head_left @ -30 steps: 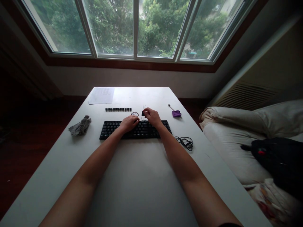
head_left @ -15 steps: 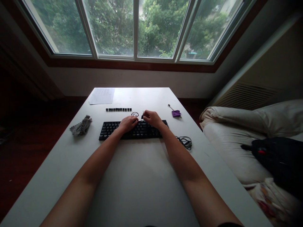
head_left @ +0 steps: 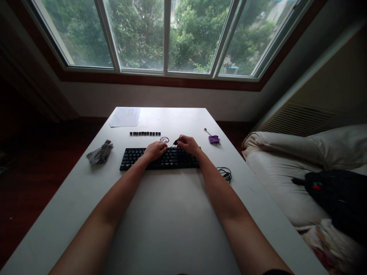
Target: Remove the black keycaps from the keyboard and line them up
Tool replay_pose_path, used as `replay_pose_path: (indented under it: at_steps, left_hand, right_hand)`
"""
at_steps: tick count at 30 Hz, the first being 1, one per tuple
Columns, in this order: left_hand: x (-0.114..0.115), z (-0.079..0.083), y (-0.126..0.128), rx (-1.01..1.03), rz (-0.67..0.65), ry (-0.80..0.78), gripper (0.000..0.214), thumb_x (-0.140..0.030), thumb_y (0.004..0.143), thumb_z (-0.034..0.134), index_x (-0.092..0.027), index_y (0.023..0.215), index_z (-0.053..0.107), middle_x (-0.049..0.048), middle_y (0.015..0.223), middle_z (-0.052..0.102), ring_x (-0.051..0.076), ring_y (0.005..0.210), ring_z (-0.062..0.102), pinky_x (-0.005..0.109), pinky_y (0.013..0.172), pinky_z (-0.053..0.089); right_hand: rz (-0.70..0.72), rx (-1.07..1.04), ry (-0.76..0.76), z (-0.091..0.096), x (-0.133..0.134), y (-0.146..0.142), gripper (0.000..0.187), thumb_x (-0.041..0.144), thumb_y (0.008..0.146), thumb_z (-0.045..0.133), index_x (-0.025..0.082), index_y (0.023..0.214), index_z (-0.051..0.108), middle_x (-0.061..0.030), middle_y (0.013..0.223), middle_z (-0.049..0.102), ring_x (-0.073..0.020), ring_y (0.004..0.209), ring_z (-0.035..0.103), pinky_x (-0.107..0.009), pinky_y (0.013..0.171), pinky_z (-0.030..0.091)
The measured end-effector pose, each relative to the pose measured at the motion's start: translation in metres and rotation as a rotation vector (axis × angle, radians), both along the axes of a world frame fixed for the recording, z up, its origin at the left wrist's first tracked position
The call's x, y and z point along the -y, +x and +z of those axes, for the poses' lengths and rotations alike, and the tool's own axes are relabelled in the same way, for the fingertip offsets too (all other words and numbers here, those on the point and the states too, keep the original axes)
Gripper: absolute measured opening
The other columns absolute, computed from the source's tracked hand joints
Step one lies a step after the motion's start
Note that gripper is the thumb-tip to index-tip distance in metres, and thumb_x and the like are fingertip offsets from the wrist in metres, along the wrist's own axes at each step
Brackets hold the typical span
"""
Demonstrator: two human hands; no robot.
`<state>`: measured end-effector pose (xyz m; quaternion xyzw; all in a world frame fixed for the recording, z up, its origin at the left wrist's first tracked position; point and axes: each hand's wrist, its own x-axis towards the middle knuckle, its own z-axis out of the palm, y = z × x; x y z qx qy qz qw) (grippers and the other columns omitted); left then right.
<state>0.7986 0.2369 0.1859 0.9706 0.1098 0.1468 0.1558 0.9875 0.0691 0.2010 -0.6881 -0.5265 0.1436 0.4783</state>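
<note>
A black keyboard point(head_left: 134, 157) lies across the middle of the white table point(head_left: 172, 214). My left hand point(head_left: 155, 149) rests on its upper middle keys with the fingers curled under; whether they hold anything is hidden. My right hand point(head_left: 187, 145) hovers over the keyboard's upper right part, pinched on a small wire keycap puller point(head_left: 177, 140) with a black grip. A short row of several loose black keycaps point(head_left: 145, 133) sits on the table beyond the keyboard. A small ring-shaped item point(head_left: 164, 139) lies just past my left fingertips.
A grey crumpled cloth point(head_left: 100, 152) lies left of the keyboard, a sheet of paper point(head_left: 125, 117) at the far left corner. A purple brush-like tool point(head_left: 213, 138) and a coiled black cable point(head_left: 225, 172) lie to the right. A bed with a black bag point(head_left: 335, 194) stands at the right.
My right hand has drawn slightly back and tilted the keycap puller, whose wire no longer stands upright. The view has shifted a little. My left hand has stayed on the keys.
</note>
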Motion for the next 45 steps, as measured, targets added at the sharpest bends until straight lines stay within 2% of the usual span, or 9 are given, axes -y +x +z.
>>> replay_pose_path:
  at_steps: [7,15,19,25,32,36,40,45]
  left_hand:
    - [-0.003,-0.003,0.0,0.014,-0.008,-0.003,0.028,-0.039,0.099,0.05,-0.027,0.11,0.073,0.0057,0.113,0.073,0.025,0.105,0.067,0.036,0.09,0.051]
    - [-0.004,-0.006,0.0,0.071,0.012,-0.042,0.024,-0.038,0.096,0.057,-0.027,0.11,0.073,0.0059,0.113,0.073,0.026,0.102,0.067,0.038,0.089,0.052]
    - [-0.005,-0.007,0.001,0.186,-0.014,-0.112,0.026,-0.034,0.091,0.064,-0.028,0.116,0.07,0.0045,0.113,0.073,0.022,0.098,0.068,0.037,0.088,0.053]
    - [-0.009,-0.008,0.003,0.278,-0.072,-0.269,0.031,-0.027,0.089,0.066,-0.027,0.12,0.068,0.002,0.098,0.074,0.017,0.084,0.069,0.031,0.078,0.055]
    - [-0.007,-0.008,0.006,0.335,-0.09,-0.433,0.025,-0.02,0.088,0.062,-0.024,0.111,0.072,0.0024,0.101,0.075,0.014,0.079,0.068,0.027,0.072,0.055]
    - [-0.005,-0.008,0.009,0.373,-0.082,-0.474,0.024,-0.016,0.085,0.061,-0.023,0.104,0.073,0.0019,0.102,0.074,0.013,0.076,0.065,0.027,0.072,0.054]
    - [-0.005,-0.008,0.011,0.388,-0.027,-0.522,0.019,-0.019,0.084,0.063,-0.023,0.098,0.075,0.0029,0.101,0.075,0.014,0.077,0.066,0.029,0.075,0.056]
    - [-0.008,-0.008,0.012,0.349,0.05,-0.652,0.023,-0.031,0.085,0.066,-0.023,0.105,0.076,0.005,0.102,0.077,0.018,0.084,0.07,0.033,0.078,0.058]
  right_hand:
    - [0.024,-0.128,0.023,-0.003,-0.002,0.001,0.017,0.036,0.082,0.066,0.02,0.089,0.066,-0.0001,0.074,0.073,-0.0191,0.07,0.073,-0.03,0.069,0.057]
    - [-0.013,-0.411,0.11,-0.013,-0.003,0.012,0.028,0.042,0.079,0.072,0.019,0.09,0.061,-0.0025,0.072,0.073,-0.0199,0.064,0.073,-0.031,0.064,0.059]
    - [0.016,-0.425,0.145,-0.011,-0.008,0.006,0.031,0.045,0.079,0.074,0.019,0.09,0.061,-0.0026,0.072,0.073,-0.0206,0.066,0.074,-0.032,0.065,0.06]
    - [0.055,-0.391,0.161,-0.003,-0.016,-0.012,0.032,0.048,0.081,0.073,0.019,0.09,0.063,-0.0028,0.072,0.073,-0.0196,0.067,0.074,-0.031,0.065,0.06]
    - [0.055,-0.371,0.141,0.01,-0.015,-0.03,0.034,0.05,0.078,0.074,0.02,0.088,0.063,-0.0016,0.071,0.072,-0.0192,0.066,0.073,-0.03,0.063,0.06]
    - [0.049,-0.361,0.126,0.009,-0.016,-0.03,0.035,0.051,0.079,0.074,0.02,0.09,0.063,-0.0021,0.072,0.074,-0.0187,0.065,0.073,-0.03,0.063,0.059]
    - [0.045,-0.397,0.144,0.001,-0.019,-0.024,0.036,0.052,0.08,0.074,0.02,0.09,0.062,-0.0021,0.071,0.074,-0.0194,0.065,0.073,-0.031,0.062,0.06]
    - [0.028,-0.484,0.176,-0.004,-0.02,-0.019,0.038,0.053,0.079,0.075,0.02,0.091,0.06,-0.0031,0.075,0.075,-0.0204,0.066,0.074,-0.032,0.064,0.062]
